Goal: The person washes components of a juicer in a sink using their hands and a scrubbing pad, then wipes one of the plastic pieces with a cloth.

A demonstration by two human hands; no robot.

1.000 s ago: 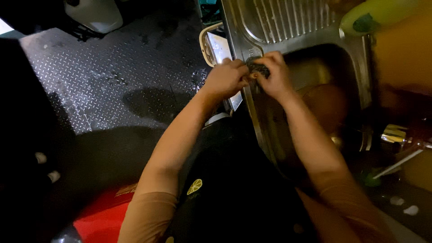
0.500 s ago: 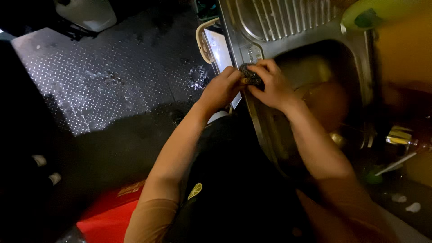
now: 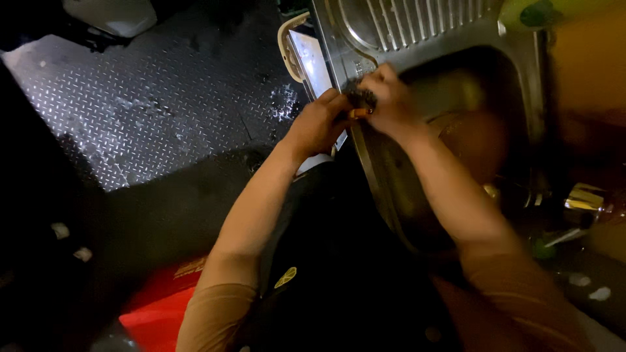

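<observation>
Both my hands meet at the near rim of a stainless steel sink [image 3: 521, 72]. My left hand [image 3: 316, 124] and my right hand [image 3: 385, 98] together grip a small dark scouring pad [image 3: 360, 99], with a bit of orange [image 3: 360, 113] showing under it. The pad is pressed between the fingers of both hands, right over the sink's edge. Inside the basin lies a brownish round pot or bowl [image 3: 476, 140], partly hidden by my right forearm.
A ridged draining board [image 3: 404, 19] lies beyond the basin. A chrome tap [image 3: 583, 199] stands at the right. Wet diamond-plate floor [image 3: 150, 111] spreads to the left, with a white bucket [image 3: 117, 14] at top and a red object [image 3: 163, 306] below. A cream-rimmed tray [image 3: 306, 62] leans beside the sink.
The view has shifted slightly; my hands stay together on the pad and have moved a little along the sink rim, farther from my body.
</observation>
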